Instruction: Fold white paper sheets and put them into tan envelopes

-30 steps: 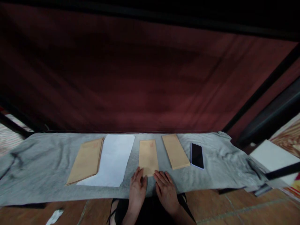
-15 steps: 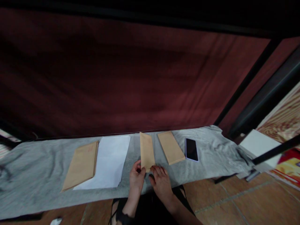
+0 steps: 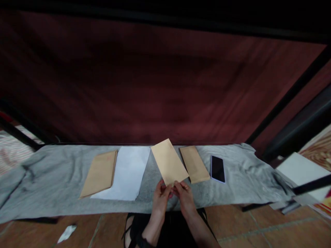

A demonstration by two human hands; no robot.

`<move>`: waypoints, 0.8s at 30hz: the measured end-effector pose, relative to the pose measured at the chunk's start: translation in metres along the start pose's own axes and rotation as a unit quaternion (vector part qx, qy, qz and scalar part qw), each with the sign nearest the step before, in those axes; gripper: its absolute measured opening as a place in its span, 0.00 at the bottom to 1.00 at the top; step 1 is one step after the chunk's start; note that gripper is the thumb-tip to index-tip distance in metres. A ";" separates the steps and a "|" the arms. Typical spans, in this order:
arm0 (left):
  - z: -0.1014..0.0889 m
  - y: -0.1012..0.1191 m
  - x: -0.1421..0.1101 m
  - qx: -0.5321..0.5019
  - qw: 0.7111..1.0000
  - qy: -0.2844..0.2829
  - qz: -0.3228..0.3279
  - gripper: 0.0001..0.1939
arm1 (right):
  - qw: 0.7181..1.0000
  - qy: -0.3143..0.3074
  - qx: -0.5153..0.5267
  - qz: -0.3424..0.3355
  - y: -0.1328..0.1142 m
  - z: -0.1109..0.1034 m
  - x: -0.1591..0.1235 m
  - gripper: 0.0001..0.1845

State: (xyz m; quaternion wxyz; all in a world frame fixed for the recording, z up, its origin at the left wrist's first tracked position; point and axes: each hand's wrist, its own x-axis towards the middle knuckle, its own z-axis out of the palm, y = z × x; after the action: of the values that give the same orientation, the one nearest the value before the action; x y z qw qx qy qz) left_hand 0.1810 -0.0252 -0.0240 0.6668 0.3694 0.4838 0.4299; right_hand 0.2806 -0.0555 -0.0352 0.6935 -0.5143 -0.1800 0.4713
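A brown paper envelope (image 3: 169, 162) is held at its near edge by both hands, tilted with its far end leaning left. My left hand (image 3: 160, 196) pinches the near left part, thumb on top. My right hand (image 3: 184, 194) grips the same edge just beside it, its thumb also on the paper. Another brown envelope (image 3: 195, 164) lies to the right on the grey cloth (image 3: 165, 206), its left side partly behind the held one. Fingers under the held envelope are mostly hidden.
A stack of larger brown envelopes (image 3: 99, 174) overlaps white paper sheets (image 3: 130, 172) on the left. A phone (image 3: 217, 168) lies on the right. Behind the cloth stands a dark red panel (image 3: 165, 89). A crumpled white scrap (image 3: 67, 233) is on the tiled floor.
The envelope has been raised and turned so that its broad face shows, tilting to the left. My right hand has closed onto its near edge. The whole view has shifted slightly.
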 end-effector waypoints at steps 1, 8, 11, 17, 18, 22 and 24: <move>-0.001 -0.001 0.001 0.017 1.000 -0.011 0.005 0.27 | 1.000 0.004 0.020 0.024 0.002 0.001 -0.002 0.22; -0.020 0.006 0.025 0.127 0.991 -0.045 -0.005 0.15 | 0.993 -0.020 0.006 0.116 0.010 -0.020 -0.007 0.24; -0.031 0.007 0.033 0.157 0.986 -0.047 -0.010 0.10 | 0.981 -0.031 -0.184 0.056 0.013 -0.040 -0.009 0.22; -0.041 0.004 0.032 0.257 0.966 -0.033 -0.009 0.04 | 0.750 -0.130 -0.565 -0.319 0.009 -0.060 -0.018 0.22; -0.042 0.005 0.031 0.306 0.952 -0.027 0.000 0.07 | 0.703 -0.147 -0.604 -0.344 0.009 -0.060 -0.019 0.23; -0.046 0.006 0.026 0.545 0.832 0.043 0.095 0.16 | 0.611 -0.141 -0.676 -0.388 0.014 -0.058 -0.018 0.24; -0.041 0.002 0.029 0.601 0.770 0.044 0.211 0.17 | 0.599 -0.129 -0.682 -0.399 0.018 -0.058 -0.017 0.24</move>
State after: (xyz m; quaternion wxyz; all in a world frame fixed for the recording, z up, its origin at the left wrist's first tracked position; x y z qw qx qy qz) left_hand 0.1459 0.0059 -0.0419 0.1796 0.7681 0.5823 0.1969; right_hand 0.3068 -0.1007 -0.0705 0.2297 -0.6485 -0.7239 -0.0510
